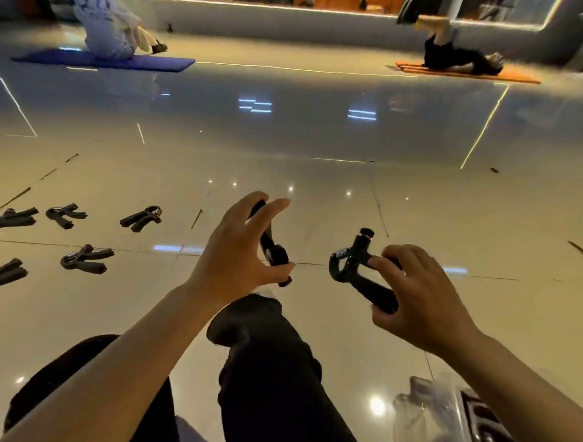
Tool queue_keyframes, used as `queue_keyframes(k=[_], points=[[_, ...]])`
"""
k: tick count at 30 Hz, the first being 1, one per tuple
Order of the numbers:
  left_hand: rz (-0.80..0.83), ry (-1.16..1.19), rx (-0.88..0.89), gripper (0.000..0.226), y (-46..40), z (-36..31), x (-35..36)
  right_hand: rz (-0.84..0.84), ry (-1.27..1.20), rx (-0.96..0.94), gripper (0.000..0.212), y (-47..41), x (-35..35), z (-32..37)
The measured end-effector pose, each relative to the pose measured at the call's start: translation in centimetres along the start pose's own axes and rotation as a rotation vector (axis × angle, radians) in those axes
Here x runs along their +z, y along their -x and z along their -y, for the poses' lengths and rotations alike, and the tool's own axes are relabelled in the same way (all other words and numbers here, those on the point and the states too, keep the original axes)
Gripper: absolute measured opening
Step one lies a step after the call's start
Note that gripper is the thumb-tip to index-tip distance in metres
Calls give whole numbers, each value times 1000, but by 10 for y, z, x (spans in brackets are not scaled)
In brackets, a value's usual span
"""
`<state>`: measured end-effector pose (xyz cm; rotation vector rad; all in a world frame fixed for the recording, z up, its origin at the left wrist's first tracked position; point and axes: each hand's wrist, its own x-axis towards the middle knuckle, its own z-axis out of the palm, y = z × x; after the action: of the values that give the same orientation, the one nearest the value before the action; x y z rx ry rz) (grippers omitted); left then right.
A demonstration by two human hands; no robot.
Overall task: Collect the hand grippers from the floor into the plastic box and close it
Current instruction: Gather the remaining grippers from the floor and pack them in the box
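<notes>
Each hand's grip clamps a hand gripper, left hiding its gripper, right another.

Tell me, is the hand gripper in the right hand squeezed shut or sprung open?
Sprung open: the hand gripper in the right hand has its two handles spread apart.

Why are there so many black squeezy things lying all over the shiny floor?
Five black hand grippers lie scattered on the glossy tiled floor at left, pointing different ways. The left hand and right hand each hold one more. None looks broken; they simply are not packed away yet.
</notes>
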<state>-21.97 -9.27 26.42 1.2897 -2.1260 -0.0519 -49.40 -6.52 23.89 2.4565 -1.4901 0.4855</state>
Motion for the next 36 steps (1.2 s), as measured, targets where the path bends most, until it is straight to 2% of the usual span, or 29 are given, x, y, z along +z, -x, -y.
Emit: queue_keyframes(k=[7, 11, 15, 19, 23, 28, 32, 36], points=[[17, 121, 134, 78, 30, -109, 17, 57, 122, 79, 71, 111, -85, -32], [44, 173, 192, 77, 36, -149, 32, 95, 80, 252, 67, 178, -99, -47], [186, 176, 245, 79, 44, -185, 68, 113, -11, 427, 60, 251, -101, -57], [328, 145, 293, 79, 55, -222, 99, 185, -65, 560, 63, 314, -105, -64], [445, 38, 460, 79, 45, -256, 114, 230, -111, 715, 62, 362, -109, -72], [499, -28, 617, 78, 36, -276, 133, 186, -161, 881, 57, 386, -97, -80], [496, 88, 551, 75, 49, -268, 159, 179, -216, 923, 53, 376, -63, -83], [532, 188, 496, 71, 61, -254, 190, 228, -284, 910, 58, 361, -25, -88]])
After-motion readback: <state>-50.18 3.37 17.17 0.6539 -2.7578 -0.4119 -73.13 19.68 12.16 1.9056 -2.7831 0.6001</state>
